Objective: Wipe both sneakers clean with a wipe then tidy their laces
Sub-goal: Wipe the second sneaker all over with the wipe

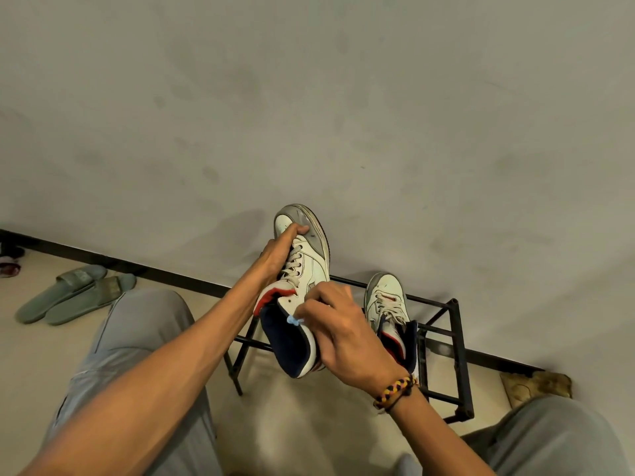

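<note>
A: Nearest first. Right hand (pixel 338 333), braided wristband (pixel 395 389) at the wrist, fingers curled over the held sneaker (pixel 299 290) near its collar. A scrap of blue wipe (pixel 294 320) pokes out from under the fingers, pinched against the white side panel.

B: And the left hand (pixel 280 250)?

A: Farther along, gripping the toe end, thumb over the toe cap. The shoe is lifted, heel toward the person, toe pointing at the wall (pixel 309 97).

B: Risks?

A: The wipe looks bunched small. Little of it shows, so bare fingers may smear the dirt instead. Laces hang loose; they could snag the wiping hand.

B: The other one?

A: Second sneaker (pixel 388 304) sits on the black rack (pixel 458 338), just right of the held one. An elbow swing could knock it off.

B: Beyond that?

A: Green slides (pixel 74 293) on the floor, far left, well apart.
</note>
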